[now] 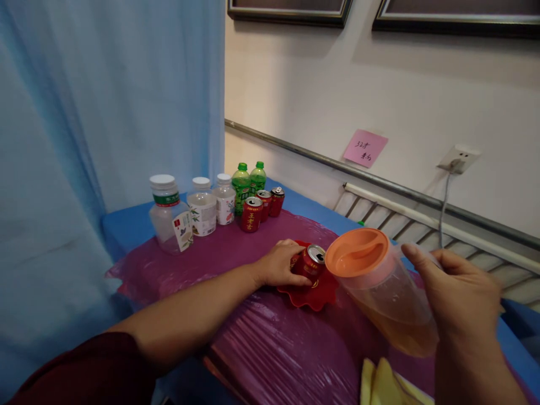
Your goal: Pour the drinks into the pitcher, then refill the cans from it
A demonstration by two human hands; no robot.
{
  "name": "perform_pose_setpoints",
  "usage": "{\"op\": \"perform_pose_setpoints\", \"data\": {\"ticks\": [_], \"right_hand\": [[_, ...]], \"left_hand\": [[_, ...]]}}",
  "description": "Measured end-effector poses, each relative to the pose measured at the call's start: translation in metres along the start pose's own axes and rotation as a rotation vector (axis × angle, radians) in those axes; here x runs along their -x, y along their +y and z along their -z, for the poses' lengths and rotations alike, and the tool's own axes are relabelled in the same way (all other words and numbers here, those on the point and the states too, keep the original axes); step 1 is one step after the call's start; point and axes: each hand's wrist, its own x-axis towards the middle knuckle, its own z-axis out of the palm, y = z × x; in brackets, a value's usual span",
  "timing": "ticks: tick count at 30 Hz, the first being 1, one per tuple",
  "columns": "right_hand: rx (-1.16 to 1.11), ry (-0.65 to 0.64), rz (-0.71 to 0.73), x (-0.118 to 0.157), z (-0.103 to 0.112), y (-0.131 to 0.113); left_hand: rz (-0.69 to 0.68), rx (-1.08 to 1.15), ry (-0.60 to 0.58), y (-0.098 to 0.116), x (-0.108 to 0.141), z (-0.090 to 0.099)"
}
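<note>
My left hand is wrapped round a red drink can, whose top is open. The can stands on a red wavy-edged mat. In my right hand is the handle of a clear plastic pitcher with an orange lid. The pitcher is tilted left, its lid close beside the can's top. Pale brownish liquid lies in its lower part. No stream between pitcher and can can be made out.
Behind stand several white-capped bottles, two green-capped bottles and more red cans on purple plastic sheeting. A folded yellow cloth lies in front. A blue curtain hangs left; a metal rail runs along the wall.
</note>
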Motion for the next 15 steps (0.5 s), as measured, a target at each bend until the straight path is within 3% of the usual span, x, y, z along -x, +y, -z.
{"op": "perform_pose_setpoints", "data": {"ticks": [15], "right_hand": [[-0.011,0.003,0.037,-0.005,-0.004,0.012]], "left_hand": [[-0.005,-0.006,0.004,0.000,0.000,-0.001]]}}
